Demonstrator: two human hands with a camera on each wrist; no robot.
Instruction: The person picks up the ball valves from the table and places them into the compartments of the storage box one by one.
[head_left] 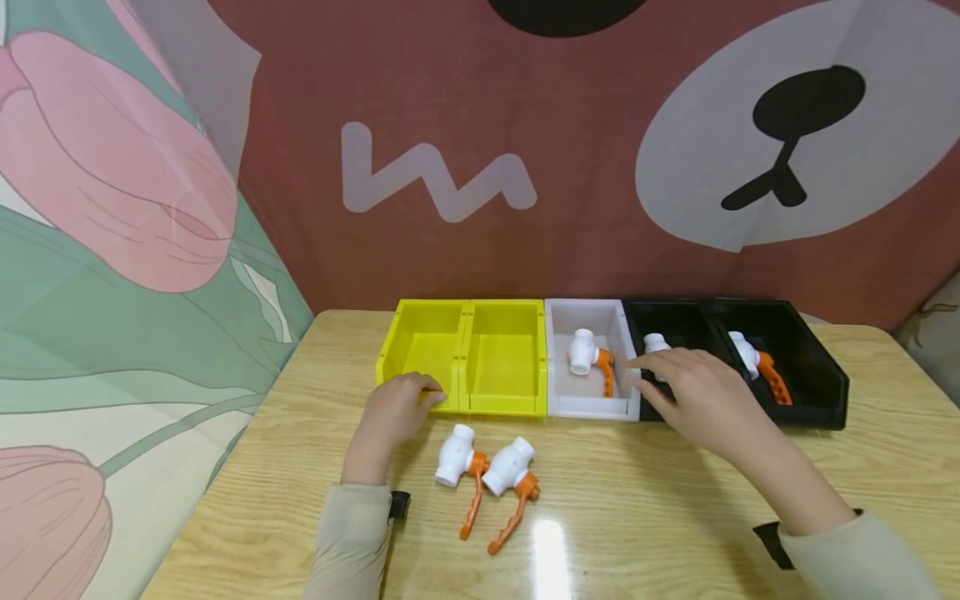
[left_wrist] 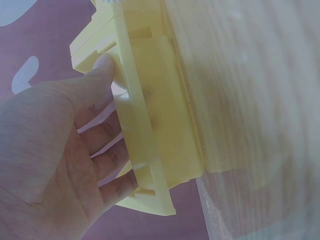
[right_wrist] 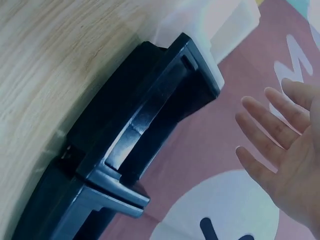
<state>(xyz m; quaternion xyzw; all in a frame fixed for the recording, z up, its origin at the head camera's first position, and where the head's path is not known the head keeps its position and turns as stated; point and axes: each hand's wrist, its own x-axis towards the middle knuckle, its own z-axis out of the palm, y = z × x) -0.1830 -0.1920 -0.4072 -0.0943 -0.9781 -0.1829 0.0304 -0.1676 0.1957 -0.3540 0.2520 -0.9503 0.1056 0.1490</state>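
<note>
My left hand [head_left: 397,408] is at the front of the leftmost yellow bin [head_left: 427,317]. In the left wrist view, its loosely bent fingers [left_wrist: 107,162] reach behind the bin's front rim, with the thumb near that rim. Above the inner black bin [head_left: 675,312] hovers my right hand [head_left: 697,396], fingers spread and holding nothing, partly hiding a white valve [head_left: 655,342] there. On the table, beside my left hand, lie two white ball valves with orange handles, one valve [head_left: 455,456] left of the other valve [head_left: 510,467].
Right of the leftmost bin, a second yellow bin [head_left: 506,321] adjoins a pale grey bin [head_left: 555,392] holding a valve [head_left: 582,352]. The outer black bin [head_left: 817,367] holds another valve [head_left: 745,354]. Behind the row hangs a printed cloth [head_left: 450,258]; wooden tabletop [head_left: 622,533] extends in front.
</note>
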